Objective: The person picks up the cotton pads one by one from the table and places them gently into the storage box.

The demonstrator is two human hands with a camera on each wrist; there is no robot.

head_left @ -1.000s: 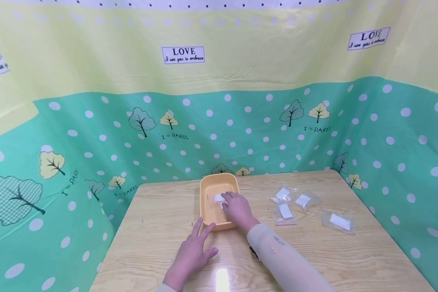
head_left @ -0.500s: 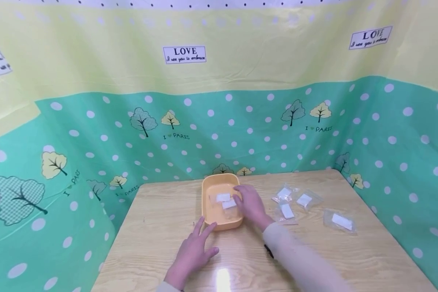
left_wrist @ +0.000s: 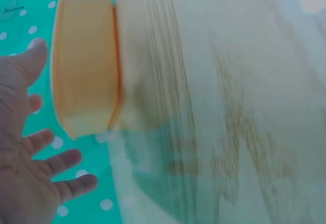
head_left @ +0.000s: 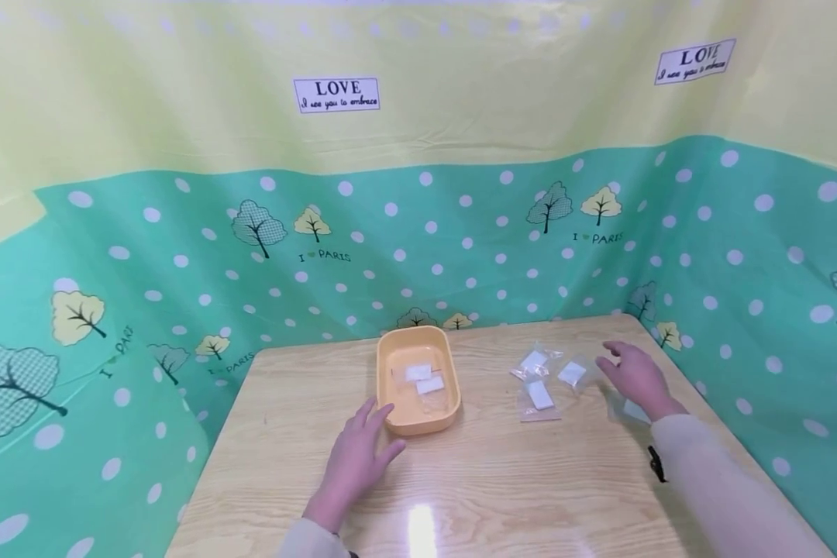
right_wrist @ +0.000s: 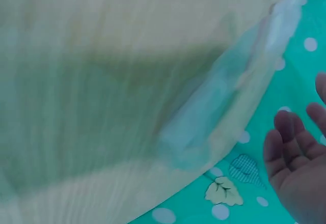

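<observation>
My left hand (head_left: 352, 459) is spread by the near left corner of an orange plastic tray (head_left: 403, 411), fingertips right at its rim. The left wrist view shows the tray's outer wall (left_wrist: 86, 66) beside the hand (left_wrist: 30, 152). Two small clear bags with white contents, one bag (head_left: 418, 373) and another bag (head_left: 430, 385), lie inside the tray. At the right, my right hand (head_left: 638, 378) holds nothing and hovers over a similar bag (head_left: 636, 411), partly covering it. In the right wrist view, this bag (right_wrist: 198, 117) is blurred, and the hand's fingers (right_wrist: 293, 132) are loosely bent.
Three more clear bags lie grouped between the tray and my right hand: a far bag (head_left: 533, 362), a near bag (head_left: 539, 397) and a right one (head_left: 573, 373). A green and yellow patterned curtain (head_left: 363, 232) encloses the wooden table (head_left: 488, 480).
My right hand has left the tray and moved right across the table to the far-right bag. Both bags in the tray are now uncovered. My left hand stays by the tray.
</observation>
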